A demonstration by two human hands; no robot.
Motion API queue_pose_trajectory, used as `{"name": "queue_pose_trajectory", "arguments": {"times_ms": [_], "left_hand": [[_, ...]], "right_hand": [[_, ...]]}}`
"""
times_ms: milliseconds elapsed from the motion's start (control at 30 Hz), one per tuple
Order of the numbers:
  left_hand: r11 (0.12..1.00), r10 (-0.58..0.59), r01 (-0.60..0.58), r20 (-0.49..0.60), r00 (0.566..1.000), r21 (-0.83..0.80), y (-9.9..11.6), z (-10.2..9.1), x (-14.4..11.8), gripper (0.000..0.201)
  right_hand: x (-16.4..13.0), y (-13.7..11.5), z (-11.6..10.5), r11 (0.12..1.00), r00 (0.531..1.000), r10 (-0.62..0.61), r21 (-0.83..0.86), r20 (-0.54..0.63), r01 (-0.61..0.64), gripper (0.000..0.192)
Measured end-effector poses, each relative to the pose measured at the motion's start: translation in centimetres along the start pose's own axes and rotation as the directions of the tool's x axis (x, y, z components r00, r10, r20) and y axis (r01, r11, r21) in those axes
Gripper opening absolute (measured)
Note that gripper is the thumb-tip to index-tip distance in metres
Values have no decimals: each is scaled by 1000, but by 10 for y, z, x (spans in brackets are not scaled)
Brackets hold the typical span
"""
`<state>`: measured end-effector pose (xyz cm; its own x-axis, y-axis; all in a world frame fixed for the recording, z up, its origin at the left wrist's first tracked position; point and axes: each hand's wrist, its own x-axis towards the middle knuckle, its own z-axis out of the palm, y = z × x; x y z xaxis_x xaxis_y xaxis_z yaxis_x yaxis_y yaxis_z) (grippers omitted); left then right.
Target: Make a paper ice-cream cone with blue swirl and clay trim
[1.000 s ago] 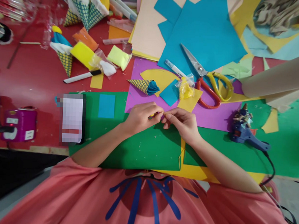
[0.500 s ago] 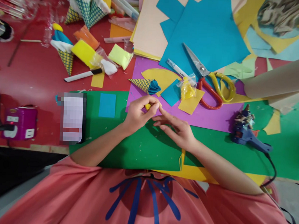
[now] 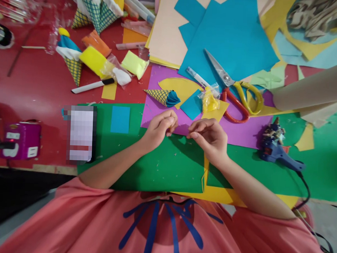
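Observation:
My left hand is closed, fingers curled in against the thumb, over the seam of the purple and green sheets. A small lump of yellow clay is in it, now almost wholly hidden by the fingers. My right hand is a short gap to the right, its bent fingertips brought close to the thumb; what they pinch, if anything, I cannot make out. Just beyond my left hand lies a small yellow checked paper cone topped with ridged blue clay. A plastic bag of yellow clay rests beyond my right hand.
Large scissors lie open-handled on blue paper. A blue glue gun with a cord is at the right, near a pale roll. A phone, a finished cone and clay packets are at the left.
My hands have moved apart; the right one has drawn back to the right and its fingers have curled. The yellow clay seen in my left hand is now covered by the fingers.

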<state>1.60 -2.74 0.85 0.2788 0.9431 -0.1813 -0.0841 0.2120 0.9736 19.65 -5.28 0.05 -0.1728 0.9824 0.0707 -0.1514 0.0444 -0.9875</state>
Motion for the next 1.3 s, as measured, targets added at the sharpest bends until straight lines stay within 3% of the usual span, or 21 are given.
{"name": "queue_pose_trajectory", "arguments": {"times_ms": [100,200,267,300,400,533,600,700,867,967,1000,1033,1100,1167,1233,1300], "left_hand": [[999,4,-7,67,998,49,0,2,-1,38],[997,33,-39,80,996,67,0,2,0,23],[1000,20,-21,110,994,8,-1,2,1,48],[999,-1,7,144,990,-43,-1,2,2,54],[959,-62,129,258,964,-252,-4,3,3,48],[862,-74,226,329,941,-453,-10,5,4,47],[857,-68,240,362,930,-455,-14,6,4,48],[877,-44,235,416,908,-420,-18,5,5,49],[909,-26,230,504,863,-347,-14,0,6,53],[990,31,17,334,942,-140,-11,-4,5,53],[993,116,-116,242,963,-15,-11,-5,4,49],[956,233,-258,175,957,140,-10,-6,3,45],[753,472,-498,174,864,431,-10,-6,2,46],[531,590,-628,284,756,569,-11,-6,1,52],[436,613,-671,348,709,599,-11,-6,2,50],[410,618,-679,362,698,609,-12,-6,3,44]], "right_hand": [[3,-1,0,998,998,50,30,23,-51,20],[3,-3,-1,996,995,90,15,41,-91,17],[2,-3,-2,996,995,89,-19,35,-88,16],[2,-2,-3,996,997,75,-49,24,-73,16],[2,-1,-4,974,998,-53,-218,44,61,16],[5,-1,-6,817,949,-290,-485,120,311,32],[7,1,-7,741,929,-348,-571,123,353,38],[8,3,-9,678,929,-337,-646,152,351,34],[8,4,-10,700,924,-332,-608,187,374,22],[10,1,-12,828,946,-301,-460,117,320,15],[10,1,-12,875,961,-264,-398,86,276,14],[11,0,-12,914,974,-218,-338,61,225,13],[12,0,-11,964,992,-113,-235,47,121,15],[11,0,-8,989,997,-18,-147,72,28,16],[10,2,-6,996,991,81,-50,107,-76,17],[10,3,-3,970,967,212,87,143,-225,20]]}}
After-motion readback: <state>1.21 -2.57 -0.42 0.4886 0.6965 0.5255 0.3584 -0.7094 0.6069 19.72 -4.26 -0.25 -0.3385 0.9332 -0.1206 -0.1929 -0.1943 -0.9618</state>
